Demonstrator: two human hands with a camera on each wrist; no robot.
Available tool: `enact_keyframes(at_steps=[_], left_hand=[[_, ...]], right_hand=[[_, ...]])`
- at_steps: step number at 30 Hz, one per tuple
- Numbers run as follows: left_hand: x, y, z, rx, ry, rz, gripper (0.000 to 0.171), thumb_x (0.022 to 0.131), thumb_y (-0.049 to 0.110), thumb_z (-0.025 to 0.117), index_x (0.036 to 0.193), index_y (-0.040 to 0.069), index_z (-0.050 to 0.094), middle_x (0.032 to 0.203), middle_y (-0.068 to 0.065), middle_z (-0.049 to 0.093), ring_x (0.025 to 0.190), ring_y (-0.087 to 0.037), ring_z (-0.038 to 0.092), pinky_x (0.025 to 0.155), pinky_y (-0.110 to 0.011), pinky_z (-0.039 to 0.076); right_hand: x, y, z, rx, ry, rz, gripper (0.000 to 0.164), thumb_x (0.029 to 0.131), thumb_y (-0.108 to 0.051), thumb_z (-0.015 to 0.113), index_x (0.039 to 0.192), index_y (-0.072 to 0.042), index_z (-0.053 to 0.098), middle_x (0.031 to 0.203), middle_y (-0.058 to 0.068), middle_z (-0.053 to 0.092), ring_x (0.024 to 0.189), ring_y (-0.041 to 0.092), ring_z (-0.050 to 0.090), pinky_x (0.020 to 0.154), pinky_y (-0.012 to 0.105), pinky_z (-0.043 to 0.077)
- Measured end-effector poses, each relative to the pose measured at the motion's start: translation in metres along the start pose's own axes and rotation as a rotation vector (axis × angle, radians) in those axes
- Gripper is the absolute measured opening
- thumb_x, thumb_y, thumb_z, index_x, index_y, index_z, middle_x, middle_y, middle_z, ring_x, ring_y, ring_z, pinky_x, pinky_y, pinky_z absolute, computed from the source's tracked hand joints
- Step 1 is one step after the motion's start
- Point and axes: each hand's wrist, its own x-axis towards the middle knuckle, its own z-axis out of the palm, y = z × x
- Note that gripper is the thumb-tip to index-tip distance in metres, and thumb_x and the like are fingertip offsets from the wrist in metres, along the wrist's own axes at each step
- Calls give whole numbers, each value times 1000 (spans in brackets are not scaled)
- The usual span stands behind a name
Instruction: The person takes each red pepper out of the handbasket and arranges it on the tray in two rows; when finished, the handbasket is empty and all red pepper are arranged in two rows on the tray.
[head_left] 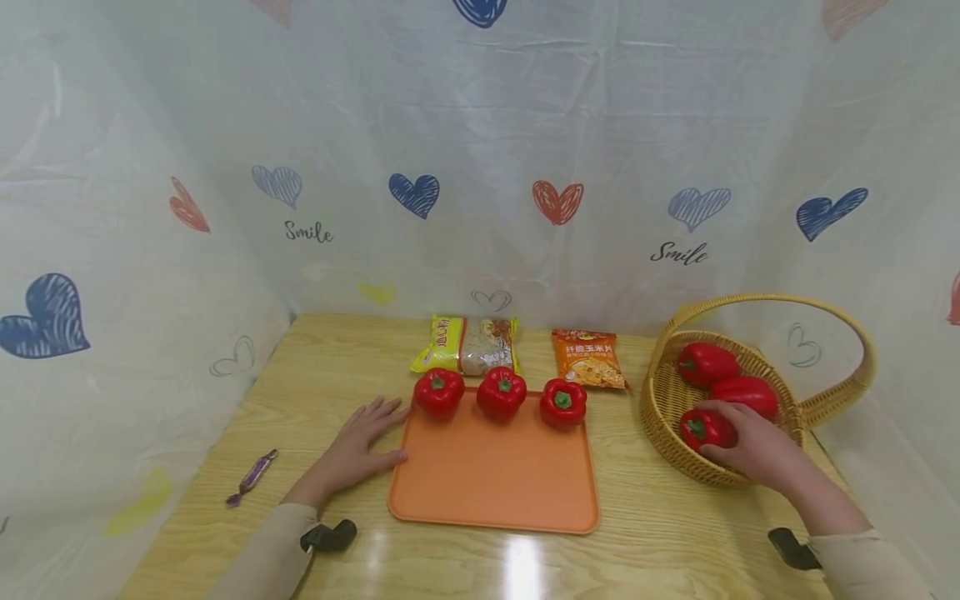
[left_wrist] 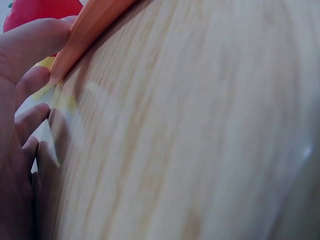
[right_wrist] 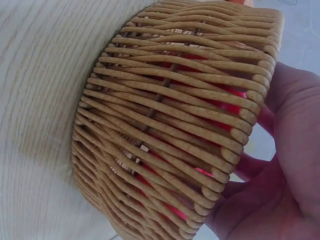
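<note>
In the head view my right hand (head_left: 757, 448) reaches into the wicker basket (head_left: 663, 442) and holds a red bell pepper (head_left: 705, 429) between thumb and fingers. Two more red peppers (head_left: 708, 364) lie behind it in the basket. The basket wall (right_wrist: 165, 115) hides most of that pepper in the right wrist view. My left hand (head_left: 358, 447) rests at the left edge of the orange tray (head_left: 491, 483), fingers extended, thumb touching the rim. Along the tray's far edge stand three red bell peppers (head_left: 501, 394) in a row, green stems showing.
Behind the tray lie a yellow food packet (head_left: 468, 346) and an orange snack packet (head_left: 590, 360). A purple wrapped candy (head_left: 252, 477) is on the wooden table at the left. The basket's handle (head_left: 832, 408) leans out to the right. A heart-printed curtain (head_left: 480, 250) encloses the table.
</note>
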Motion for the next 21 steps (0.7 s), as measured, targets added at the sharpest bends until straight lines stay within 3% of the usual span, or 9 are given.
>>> enact_keyframes(at_steps=[21], left_hand=[[1,0,-1,-1,-9,2,74,91,43,75,151,9,50,162,-15,36,153,-41,17,122,-62,6]], right_hand=[[-3,7,4,26,26,4,65,79,-24,88,133,-5,59,128,34,59,112,54,58,84,69,52]])
